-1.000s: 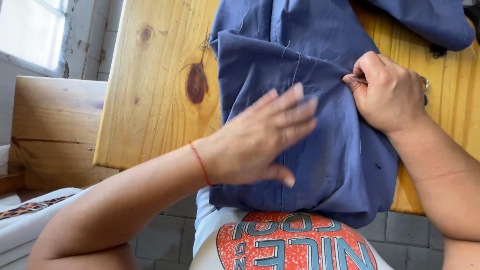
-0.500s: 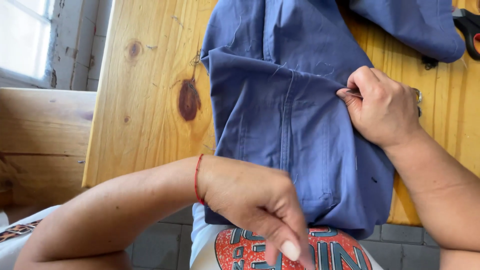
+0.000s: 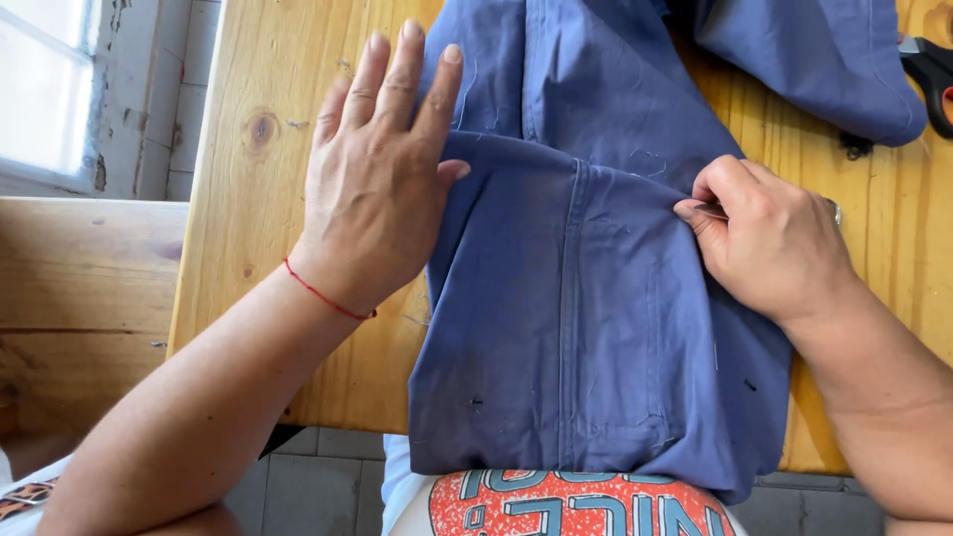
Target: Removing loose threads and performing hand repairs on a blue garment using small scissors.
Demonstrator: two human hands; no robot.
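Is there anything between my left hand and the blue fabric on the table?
Nothing visible. The left hand lies flat with its fingers already on the left edge of the blue fabric on the wooden table. The right hand pinches the fold on the other side.

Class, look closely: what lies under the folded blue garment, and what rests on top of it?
Under the blue garment is the wooden table; the covered tabletop cannot be seen. On top, the left hand lies flat at its left edge, and the right hand pinches the fold.

Item: blue garment (image 3: 586, 328) | Condition: folded over itself, seam running lengthwise, faintly creased | Position: lying flat on wooden table (image 3: 268, 89), lower edge hanging over the near table edge
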